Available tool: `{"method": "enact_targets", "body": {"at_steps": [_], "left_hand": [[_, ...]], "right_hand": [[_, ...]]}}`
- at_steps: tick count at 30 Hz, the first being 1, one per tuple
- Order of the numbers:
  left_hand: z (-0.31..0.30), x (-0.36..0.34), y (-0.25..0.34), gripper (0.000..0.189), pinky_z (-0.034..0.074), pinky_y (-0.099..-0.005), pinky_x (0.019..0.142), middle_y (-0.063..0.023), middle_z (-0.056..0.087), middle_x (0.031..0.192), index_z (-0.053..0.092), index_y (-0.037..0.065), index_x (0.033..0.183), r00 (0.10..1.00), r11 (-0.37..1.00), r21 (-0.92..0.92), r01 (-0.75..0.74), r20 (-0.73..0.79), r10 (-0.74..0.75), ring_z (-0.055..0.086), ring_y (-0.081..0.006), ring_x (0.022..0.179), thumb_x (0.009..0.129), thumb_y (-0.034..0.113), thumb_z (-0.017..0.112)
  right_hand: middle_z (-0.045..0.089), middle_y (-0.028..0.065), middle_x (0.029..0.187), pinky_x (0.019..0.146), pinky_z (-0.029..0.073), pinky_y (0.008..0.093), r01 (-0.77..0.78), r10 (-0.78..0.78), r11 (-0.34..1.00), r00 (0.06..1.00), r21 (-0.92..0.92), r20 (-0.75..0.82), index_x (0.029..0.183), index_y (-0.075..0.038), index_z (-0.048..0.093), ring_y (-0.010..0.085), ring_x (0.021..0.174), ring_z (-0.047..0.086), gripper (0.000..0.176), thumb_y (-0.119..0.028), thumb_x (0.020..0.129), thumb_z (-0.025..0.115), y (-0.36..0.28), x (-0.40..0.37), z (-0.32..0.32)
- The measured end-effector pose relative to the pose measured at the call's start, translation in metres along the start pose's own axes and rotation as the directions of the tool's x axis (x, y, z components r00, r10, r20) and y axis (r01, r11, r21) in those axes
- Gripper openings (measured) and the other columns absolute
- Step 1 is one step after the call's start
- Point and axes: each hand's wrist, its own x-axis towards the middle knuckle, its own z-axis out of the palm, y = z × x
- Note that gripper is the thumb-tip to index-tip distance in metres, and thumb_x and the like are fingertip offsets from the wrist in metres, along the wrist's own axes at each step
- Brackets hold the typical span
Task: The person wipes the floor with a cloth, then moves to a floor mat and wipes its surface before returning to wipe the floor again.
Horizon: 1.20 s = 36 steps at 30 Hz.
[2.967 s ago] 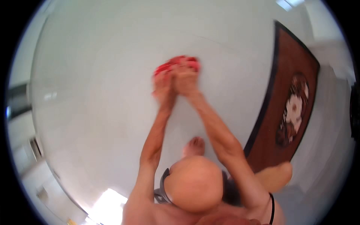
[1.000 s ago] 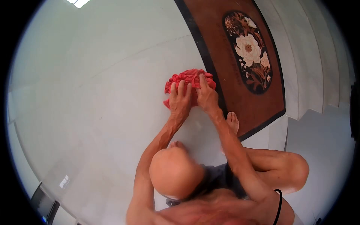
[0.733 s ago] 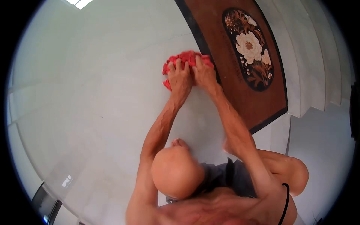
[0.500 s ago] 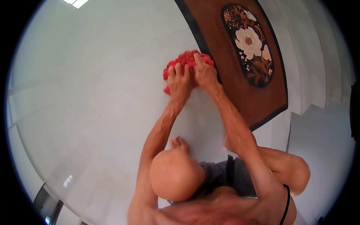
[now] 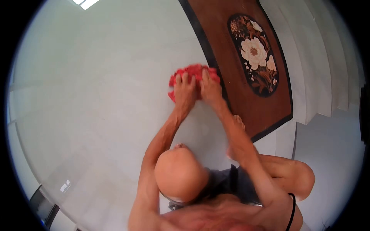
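A crumpled red cloth (image 5: 191, 71) lies on the pale, glossy floor (image 5: 104, 88), close beside the dark border of a brown mat. My left hand (image 5: 185, 90) presses on the cloth's left part, its fingers bent into the fabric. On the right part rests my right hand (image 5: 210, 86), its fingers also on the bunched fabric and slightly blurred. The two hands are side by side, and part of the cloth is hidden beneath them.
The brown mat (image 5: 246, 109) with a flower panel (image 5: 254, 54) runs along the right. Pale steps (image 5: 316, 77) rise beyond it. My bent knee (image 5: 179, 173) is below my left forearm, and a bare foot (image 5: 239, 121) is at the mat's edge.
Both hands and the red cloth have moved a little down in the view, towards my body. More of the foot by the mat shows, and the view has shifted slightly.
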Motion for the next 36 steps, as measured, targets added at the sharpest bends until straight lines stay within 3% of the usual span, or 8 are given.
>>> {"method": "enact_targets", "body": {"at_steps": [4, 11, 13, 18, 22, 26, 29, 36], "left_hand": [[0.023, -0.063, 0.002, 0.042, 0.058, -0.0519, 0.096, -0.0199, 0.061, 0.136, 0.075, 0.005, 0.124, 0.994, 0.992, 0.069, -0.102, -0.027, 0.104, 0.058, -0.0491, 0.125, 0.083, 0.010, 0.074], [0.008, 0.042, -0.005, 0.047, 0.054, -0.0534, 0.100, -0.0215, 0.062, 0.132, 0.070, 0.007, 0.132, 0.966, 0.984, 0.000, 0.177, 0.193, -0.174, 0.055, -0.0483, 0.124, 0.086, 0.007, 0.074], [0.008, 0.017, -0.002, 0.044, 0.053, -0.0519, 0.102, -0.0216, 0.061, 0.133, 0.070, 0.007, 0.130, 0.985, 0.994, 0.031, 0.107, 0.133, -0.110, 0.055, -0.0469, 0.124, 0.086, 0.007, 0.073], [0.000, -0.040, -0.005, 0.039, 0.053, -0.0501, 0.103, -0.0183, 0.061, 0.133, 0.071, 0.007, 0.126, 0.992, 0.994, -0.038, -0.107, 0.063, 0.109, 0.056, -0.0441, 0.119, 0.087, 0.010, 0.073], [-0.027, -0.003, 0.002, 0.027, 0.055, -0.0480, 0.100, -0.0140, 0.067, 0.124, 0.080, 0.012, 0.120, 0.920, 0.946, -0.219, 0.238, 0.362, -0.148, 0.056, -0.0369, 0.120, 0.094, 0.016, 0.073], [-0.025, 0.030, -0.015, 0.025, 0.058, -0.0472, 0.093, -0.0199, 0.073, 0.121, 0.084, 0.008, 0.115, 0.854, 0.651, -0.566, 0.506, 0.436, -0.285, 0.070, -0.0396, 0.105, 0.095, 0.021, 0.074], [-0.050, 0.074, 0.002, 0.026, 0.058, -0.0488, 0.088, -0.0214, 0.075, 0.102, 0.086, 0.009, 0.108, 0.959, 0.761, -0.589, 0.273, 0.230, -0.166, 0.072, -0.0411, 0.096, 0.088, 0.021, 0.078], [-0.130, 0.163, 0.048, 0.025, 0.057, -0.0468, 0.098, -0.0078, 0.070, 0.125, 0.084, 0.016, 0.117, 0.989, 0.916, -0.380, -0.126, 0.028, 0.148, 0.061, -0.0348, 0.119, 0.094, 0.023, 0.076]], "right_hand": [[0.058, 0.0325, 0.154, 0.097, 0.061, 0.0539, 0.062, -0.061, 0.998, 0.984, 0.001, -0.168, 0.154, 0.007, 0.049, 0.0499, 0.118, 0.071, 0.056, -0.011, 0.101, 0.055, 0.009, -0.046, 0.022], [0.055, 0.0381, 0.154, 0.100, 0.061, 0.0501, 0.122, -0.123, 0.988, 0.992, -0.094, -0.010, 0.153, 0.012, 0.048, 0.0490, 0.125, 0.069, 0.058, -0.012, 0.101, 0.055, 0.013, 0.069, 0.012], [0.059, 0.0399, 0.149, 0.098, 0.061, 0.0510, 0.249, -0.283, 0.942, 0.950, -0.226, -0.129, 0.151, 0.016, 0.047, 0.0494, 0.121, 0.071, 0.061, -0.013, 0.099, 0.059, 0.034, 0.038, 0.039], [0.074, 0.0323, 0.128, 0.084, 0.064, 0.0508, 0.433, -0.209, 0.722, 0.880, -0.540, 0.426, 0.130, 0.012, 0.068, 0.0439, 0.118, 0.075, 0.054, -0.015, 0.084, 0.076, 0.006, -0.014, -0.020], [0.078, 0.0272, 0.110, 0.079, 0.064, 0.0464, 0.529, -0.230, 0.761, 0.763, -0.377, 0.605, 0.097, 0.004, 0.080, 0.0423, 0.105, 0.076, 0.027, -0.013, 0.077, 0.081, -0.034, 0.029, -0.064], [0.077, 0.0227, 0.100, 0.077, 0.062, 0.0444, 0.617, -0.229, 0.693, 0.678, -0.372, 0.699, 0.086, 0.001, 0.077, 0.0405, 0.094, 0.074, 0.014, -0.011, 0.079, 0.079, -0.058, 0.062, -0.117], [0.075, 0.0209, 0.095, 0.075, 0.061, 0.0444, 0.677, -0.370, 0.610, 0.703, -0.412, 0.608, 0.086, 0.000, 0.074, 0.0389, 0.090, 0.073, 0.011, -0.010, 0.082, 0.076, -0.063, 0.080, -0.172], [0.070, 0.0166, 0.084, 0.072, 0.058, 0.0443, 0.607, -0.649, 0.599, 0.750, -0.522, 0.129, 0.087, -0.003, 0.066, 0.0352, 0.082, 0.070, 0.008, -0.009, 0.089, 0.071, -0.035, 0.063, -0.252]]}}
